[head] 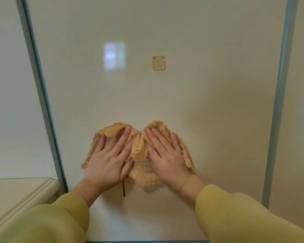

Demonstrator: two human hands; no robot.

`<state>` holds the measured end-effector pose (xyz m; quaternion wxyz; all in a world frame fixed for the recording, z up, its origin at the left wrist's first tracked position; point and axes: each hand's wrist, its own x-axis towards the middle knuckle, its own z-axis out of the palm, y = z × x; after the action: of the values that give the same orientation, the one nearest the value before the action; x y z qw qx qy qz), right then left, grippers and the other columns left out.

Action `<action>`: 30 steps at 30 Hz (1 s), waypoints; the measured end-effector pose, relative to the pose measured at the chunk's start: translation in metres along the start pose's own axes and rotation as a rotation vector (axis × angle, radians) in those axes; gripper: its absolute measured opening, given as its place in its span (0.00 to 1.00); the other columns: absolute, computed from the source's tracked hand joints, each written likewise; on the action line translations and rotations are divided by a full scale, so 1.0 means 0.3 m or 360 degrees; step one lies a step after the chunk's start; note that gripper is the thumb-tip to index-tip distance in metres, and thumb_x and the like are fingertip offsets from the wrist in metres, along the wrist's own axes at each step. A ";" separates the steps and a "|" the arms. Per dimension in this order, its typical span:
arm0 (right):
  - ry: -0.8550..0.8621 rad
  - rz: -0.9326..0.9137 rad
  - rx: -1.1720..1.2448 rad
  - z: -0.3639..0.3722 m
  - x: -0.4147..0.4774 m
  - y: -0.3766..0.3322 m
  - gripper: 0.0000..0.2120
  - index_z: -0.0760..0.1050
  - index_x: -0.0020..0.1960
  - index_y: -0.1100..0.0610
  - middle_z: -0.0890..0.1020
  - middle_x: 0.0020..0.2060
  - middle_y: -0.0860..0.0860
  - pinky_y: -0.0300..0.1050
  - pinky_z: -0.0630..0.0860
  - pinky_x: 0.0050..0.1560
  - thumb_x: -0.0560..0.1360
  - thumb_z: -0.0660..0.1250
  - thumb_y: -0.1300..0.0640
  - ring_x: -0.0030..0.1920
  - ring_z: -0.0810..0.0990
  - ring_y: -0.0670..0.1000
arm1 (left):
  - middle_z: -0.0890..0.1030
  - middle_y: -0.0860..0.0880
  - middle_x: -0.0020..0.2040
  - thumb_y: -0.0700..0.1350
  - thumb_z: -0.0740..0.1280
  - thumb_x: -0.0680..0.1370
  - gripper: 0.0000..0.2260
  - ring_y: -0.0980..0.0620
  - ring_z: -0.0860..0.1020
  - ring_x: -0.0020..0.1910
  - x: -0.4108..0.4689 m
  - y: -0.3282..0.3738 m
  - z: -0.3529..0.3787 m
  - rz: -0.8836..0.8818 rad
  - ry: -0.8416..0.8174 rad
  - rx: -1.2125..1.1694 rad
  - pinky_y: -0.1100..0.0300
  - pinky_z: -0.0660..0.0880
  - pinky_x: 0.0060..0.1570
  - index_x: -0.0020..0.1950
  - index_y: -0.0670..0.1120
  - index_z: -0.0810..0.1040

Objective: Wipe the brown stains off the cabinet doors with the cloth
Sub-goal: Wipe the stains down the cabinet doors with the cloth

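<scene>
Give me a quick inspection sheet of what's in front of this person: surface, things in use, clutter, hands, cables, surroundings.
Surface: cream cabinet door, glossy, with a window reflection.
Job's things: tan cloth bunched and pressed flat on the door; thin brown streak showing just below it.
Clutter: small square tan patch stuck higher on the door.
Grippers: left hand and right hand both flat, fingers spread on the cloth.
Cables: nothing seen.
Surroundings: grey-blue door edges; cream moulded ledge at lower left; yellow sleeves.

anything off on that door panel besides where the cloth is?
Two marks. A thin dark brown streak runs down just below the left hand, outside the cloth. Higher up, a small tan square patch sits alone on the cabinet door.
</scene>
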<state>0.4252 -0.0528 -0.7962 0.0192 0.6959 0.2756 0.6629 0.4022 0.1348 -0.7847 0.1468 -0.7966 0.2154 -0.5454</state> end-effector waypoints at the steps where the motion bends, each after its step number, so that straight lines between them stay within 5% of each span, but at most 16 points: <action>1: 0.0007 -0.0010 0.0014 0.012 0.026 -0.026 0.16 0.67 0.62 0.57 0.74 0.64 0.53 0.54 0.50 0.70 0.76 0.56 0.58 0.67 0.65 0.52 | 0.46 0.46 0.76 0.56 0.42 0.79 0.26 0.43 0.64 0.64 -0.013 -0.015 -0.001 -0.0105 0.0002 0.0006 0.42 0.57 0.61 0.73 0.44 0.57; 4: 0.0014 0.0010 0.0045 0.026 0.068 -0.064 0.19 0.65 0.63 0.57 0.75 0.63 0.54 0.54 0.49 0.70 0.72 0.57 0.57 0.66 0.64 0.52 | 0.60 0.43 0.71 0.55 0.44 0.79 0.26 0.41 0.62 0.65 -0.024 -0.017 0.007 -0.0273 0.0045 0.0009 0.40 0.55 0.62 0.71 0.41 0.61; 11: -0.0004 -0.0071 0.0138 0.039 0.039 -0.072 0.16 0.65 0.64 0.58 0.75 0.63 0.57 0.54 0.49 0.70 0.79 0.48 0.59 0.67 0.64 0.53 | 0.58 0.41 0.72 0.52 0.53 0.75 0.28 0.41 0.56 0.70 -0.112 0.092 0.061 -0.0688 0.0104 -0.0143 0.46 0.46 0.69 0.73 0.41 0.57; 17: -0.0216 -0.0324 0.0303 0.035 -0.131 -0.108 0.19 0.75 0.59 0.60 0.76 0.63 0.56 0.53 0.48 0.72 0.81 0.46 0.60 0.66 0.66 0.54 | 0.37 0.48 0.76 0.50 0.53 0.71 0.35 0.43 0.50 0.72 -0.245 0.236 0.135 -0.0758 0.0111 -0.0251 0.42 0.47 0.66 0.75 0.50 0.40; 23: -0.0243 -0.0506 0.0339 -0.001 -0.250 -0.020 0.15 0.74 0.59 0.58 0.69 0.66 0.52 0.52 0.52 0.71 0.80 0.51 0.60 0.67 0.66 0.52 | 0.36 0.50 0.75 0.61 0.42 0.77 0.30 0.51 0.39 0.74 -0.261 0.324 0.159 -0.0824 0.0026 -0.0331 0.42 0.46 0.66 0.75 0.48 0.40; 27: -0.0221 -0.0525 0.0302 -0.036 -0.329 0.068 0.11 0.70 0.58 0.57 0.70 0.64 0.52 0.52 0.53 0.70 0.80 0.51 0.60 0.66 0.68 0.50 | 0.36 0.49 0.75 0.59 0.49 0.76 0.32 0.51 0.38 0.74 -0.237 0.428 0.166 -0.0775 0.0074 -0.0385 0.40 0.49 0.66 0.75 0.49 0.40; 30: -0.0260 -0.0610 0.0278 -0.072 -0.374 0.151 0.11 0.70 0.59 0.57 0.70 0.65 0.52 0.51 0.53 0.70 0.81 0.52 0.60 0.66 0.68 0.50 | 0.36 0.48 0.75 0.58 0.46 0.78 0.30 0.45 0.49 0.73 -0.201 0.517 0.177 -0.0725 0.0048 -0.0429 0.32 0.63 0.58 0.75 0.47 0.40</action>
<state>0.4246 -0.1444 -0.8782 0.1066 0.6812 0.4567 0.5622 0.4047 0.0312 -0.9252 -0.0903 -0.8288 0.1034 -0.5425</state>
